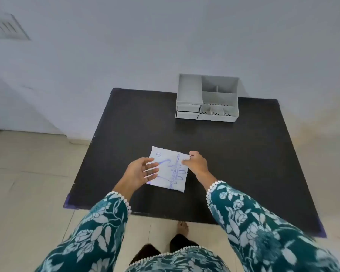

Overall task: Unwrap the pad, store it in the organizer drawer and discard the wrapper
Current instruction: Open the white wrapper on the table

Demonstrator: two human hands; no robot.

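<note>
A wrapped pad (pixel 170 171), a flat white square packet with blue print, is held a little above the dark table (pixel 234 160) near its front. My right hand (pixel 196 163) pinches the packet's upper right edge. My left hand (pixel 140 170) is at the packet's left side with fingers spread and fingertips lying across the wrapper; I cannot tell whether it grips. The white organizer (pixel 207 98) stands at the table's far edge, with two shut drawers (pixel 187 111) at its lower left and open compartments on the right.
The table stands against a pale wall, with tiled floor (pixel 28 173) to the left and in front. My feet (pixel 182 228) show below the table's front edge. No bin is in view.
</note>
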